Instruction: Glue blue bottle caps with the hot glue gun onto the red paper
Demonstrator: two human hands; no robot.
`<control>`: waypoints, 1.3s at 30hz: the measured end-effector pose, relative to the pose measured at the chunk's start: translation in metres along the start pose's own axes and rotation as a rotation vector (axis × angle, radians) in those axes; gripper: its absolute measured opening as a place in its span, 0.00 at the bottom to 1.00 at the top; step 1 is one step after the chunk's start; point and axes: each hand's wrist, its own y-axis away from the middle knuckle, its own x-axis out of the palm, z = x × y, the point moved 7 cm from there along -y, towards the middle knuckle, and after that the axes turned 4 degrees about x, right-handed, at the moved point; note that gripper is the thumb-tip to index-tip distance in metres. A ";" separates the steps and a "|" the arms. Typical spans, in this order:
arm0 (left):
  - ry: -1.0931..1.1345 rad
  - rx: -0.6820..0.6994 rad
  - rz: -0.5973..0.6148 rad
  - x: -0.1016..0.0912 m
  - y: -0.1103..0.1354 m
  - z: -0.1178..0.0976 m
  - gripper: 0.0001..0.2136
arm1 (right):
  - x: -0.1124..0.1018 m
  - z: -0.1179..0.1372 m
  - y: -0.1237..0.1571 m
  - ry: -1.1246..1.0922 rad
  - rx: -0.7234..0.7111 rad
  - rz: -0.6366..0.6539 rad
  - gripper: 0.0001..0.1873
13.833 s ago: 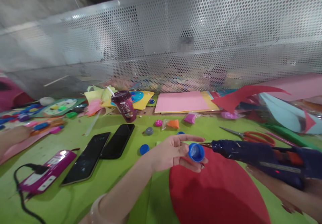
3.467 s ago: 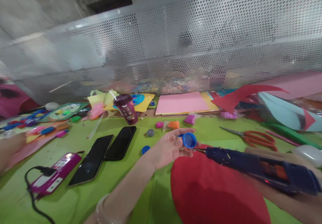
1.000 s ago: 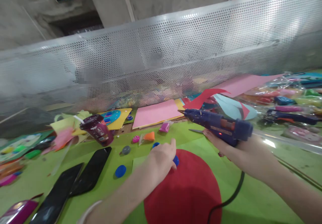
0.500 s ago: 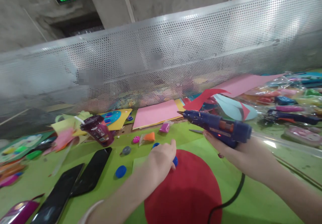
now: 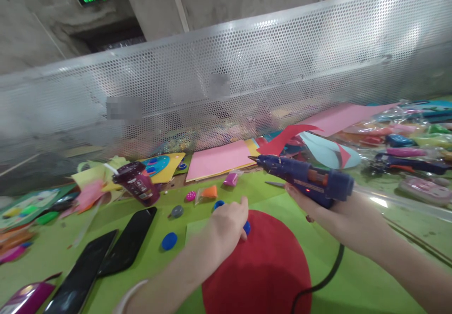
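Note:
In my right hand (image 5: 341, 222) is a dark blue hot glue gun (image 5: 294, 170), raised above the table with its nozzle toward the left and a small red light lit. My left hand (image 5: 229, 222) is closed at the upper left edge of a red paper circle (image 5: 261, 267). Its fingers hold a blue bottle cap (image 5: 247, 228) against the circle; part of the cap is hidden. Just behind that hand, another blue cap (image 5: 219, 204) lies on the green paper. A third blue cap (image 5: 169, 241) rests to the left.
Two black phones (image 5: 130, 243) and a dark cup with a straw (image 5: 137, 182) stand at left. Scissors (image 5: 275, 183) and small clay packets (image 5: 231, 179) lie behind. The gun's black cord (image 5: 328, 276) crosses the circle. A perforated metal screen (image 5: 229, 78) borders the back.
Almost nothing differs. My left hand has shifted very slightly to the right at the blue cap, and the glue gun stays where it was.

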 end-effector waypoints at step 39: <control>0.830 -0.198 0.116 0.053 -0.021 0.016 0.28 | -0.007 -0.018 0.008 0.019 0.333 -0.138 0.24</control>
